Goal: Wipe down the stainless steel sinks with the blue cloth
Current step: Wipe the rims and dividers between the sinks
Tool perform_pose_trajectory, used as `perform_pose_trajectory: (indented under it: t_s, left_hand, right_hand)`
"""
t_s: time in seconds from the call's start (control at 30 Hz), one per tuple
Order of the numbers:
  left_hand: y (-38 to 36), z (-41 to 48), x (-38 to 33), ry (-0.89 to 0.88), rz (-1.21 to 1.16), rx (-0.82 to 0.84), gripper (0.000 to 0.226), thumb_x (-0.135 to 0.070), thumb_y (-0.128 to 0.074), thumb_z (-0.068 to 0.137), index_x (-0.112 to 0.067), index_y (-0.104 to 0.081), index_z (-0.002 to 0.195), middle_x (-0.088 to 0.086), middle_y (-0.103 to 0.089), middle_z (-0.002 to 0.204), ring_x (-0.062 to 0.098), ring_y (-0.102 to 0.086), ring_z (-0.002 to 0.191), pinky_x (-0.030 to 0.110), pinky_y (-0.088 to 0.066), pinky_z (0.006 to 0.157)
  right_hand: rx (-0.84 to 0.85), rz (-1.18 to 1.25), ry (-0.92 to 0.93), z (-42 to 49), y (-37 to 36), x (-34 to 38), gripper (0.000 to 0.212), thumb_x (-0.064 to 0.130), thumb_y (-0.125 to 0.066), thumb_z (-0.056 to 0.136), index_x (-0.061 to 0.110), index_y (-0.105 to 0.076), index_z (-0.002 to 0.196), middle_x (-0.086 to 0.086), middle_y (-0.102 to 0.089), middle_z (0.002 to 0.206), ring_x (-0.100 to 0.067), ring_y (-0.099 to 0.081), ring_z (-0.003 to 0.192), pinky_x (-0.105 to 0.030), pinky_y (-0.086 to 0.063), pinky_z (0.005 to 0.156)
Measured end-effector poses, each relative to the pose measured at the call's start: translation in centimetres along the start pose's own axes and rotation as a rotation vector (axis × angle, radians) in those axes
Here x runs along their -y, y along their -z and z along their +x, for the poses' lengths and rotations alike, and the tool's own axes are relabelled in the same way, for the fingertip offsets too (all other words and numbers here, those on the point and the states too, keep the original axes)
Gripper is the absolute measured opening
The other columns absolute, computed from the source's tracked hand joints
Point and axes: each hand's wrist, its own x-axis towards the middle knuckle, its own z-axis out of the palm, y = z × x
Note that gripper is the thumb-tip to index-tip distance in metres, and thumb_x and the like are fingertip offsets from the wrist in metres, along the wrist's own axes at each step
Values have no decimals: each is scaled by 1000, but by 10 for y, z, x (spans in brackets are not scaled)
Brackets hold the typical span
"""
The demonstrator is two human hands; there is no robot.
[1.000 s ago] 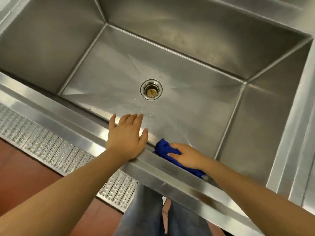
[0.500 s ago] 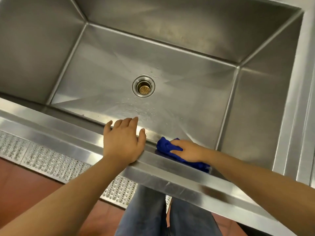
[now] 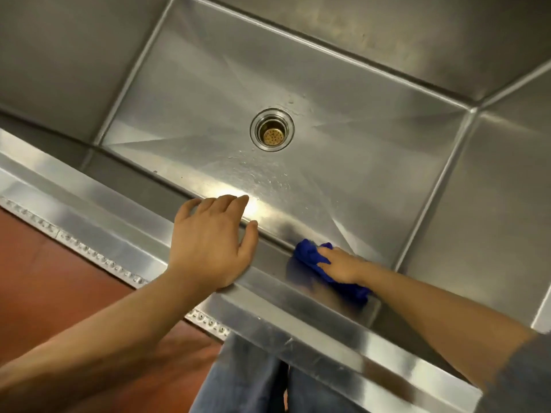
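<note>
Stainless steel sink point(image 3: 328, 93): 1 deep rectangular basin fills most of the view, seen from above, with brushed walls and a creased floor. Front rim point(image 3: 119, 216) is a broad flat ledge crossing the frame on a diagonal. Red floor point(image 3: 59, 287) lies below it, with a perforated metal grate point(image 3: 98, 257) partly showing along the rim's edge. Blue jeans point(image 3: 244, 380) show at bottom centre.

Both hands are bare. Left hand point(image 3: 208, 242) rests palm down on the rim, fingers loosely spread and reaching over the inner edge, holding nothing. Right hand point(image 3: 343, 266) is down inside the basin, fingers curled over the bunched blue cloth point(image 3: 307, 253) and pressing it to the near inner wall, low by the floor seam.

Round drain point(image 3: 272, 129) has a brass-coloured strainer. Water droplets point(image 3: 259, 177) lie between drain and rim.
</note>
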Motion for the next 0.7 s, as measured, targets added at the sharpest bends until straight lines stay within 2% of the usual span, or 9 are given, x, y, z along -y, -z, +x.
perform_pose_trajectory:
  t_s: [0.07,0.13,0.2,0.27,0.33,0.4,0.5,0.6,0.7]
  left_hand:
    - [0,-1,0,3,-7,13,57,-46,-29,88,-15,-61,123,6,-68,114,29,-63,105,46,-39,97]
    - [0,-1,-1,8,-16,17,59,-47,-28,87,-16,-60,127,6,-67,119,29,-61,109,47,-38,99]
    - [0,0,-1,10,-19,14,61,-48,-27,87,-16,-59,128,6,-66,121,29,-60,112,47,-37,101]
    - [-1,0,0,8,-17,24,62,-48,-26,87,-16,-58,130,6,-65,123,29,-59,113,46,-36,101]
    - [-2,1,1,9,-14,23,63,-49,-25,87,-17,-56,132,5,-64,125,28,-58,115,45,-35,102]
    - [-3,0,1,8,-4,14,63,-49,-25,88,-17,-56,132,6,-64,125,29,-58,115,45,-35,101]
    - [-2,1,1,-13,-1,14,64,-48,-25,87,-15,-55,133,8,-63,126,31,-57,116,52,-33,104]
    - [4,-3,-2,-26,10,31,68,-49,-21,88,-12,-48,139,10,-58,133,31,-53,122,61,-19,110]
    - [4,-4,-12,-161,-40,60,67,-49,-22,90,-13,-46,141,8,-59,131,30,-53,122,62,-11,111]
  right_hand:
    - [60,49,9,-21,9,-1,28,19,-44,99,19,-47,127,-6,-49,118,-27,-49,108,-31,-37,90]
    - [72,88,25,-40,13,-6,38,20,-45,100,19,-42,138,-2,-48,130,-23,-48,115,-30,-35,99]
    - [49,97,31,-40,11,-10,32,14,-44,99,18,-48,130,-2,-51,127,-20,-48,108,-28,-37,94]
    - [32,43,1,-27,6,-10,19,3,-43,95,15,-54,104,-5,-53,109,-19,-47,97,-20,-37,76]
    - [0,-15,-24,-11,-1,-13,16,1,-43,93,15,-49,88,-9,-48,99,-21,-47,93,-22,-33,65]
    - [-1,-36,-59,-2,-7,-22,11,5,-44,93,12,-51,98,-13,-48,107,-25,-49,97,-26,-34,72]
    - [114,-2,-94,-25,5,-22,17,6,-45,94,18,-49,105,-10,-46,110,-25,-46,98,-29,-34,80]
    - [246,31,-97,-66,30,-28,53,12,-49,95,27,-34,143,-1,-45,135,-23,-47,112,-32,-37,96]
    - [260,-11,-116,-78,27,-38,60,6,-45,95,27,-27,148,5,-39,140,-21,-45,122,-28,-32,101]
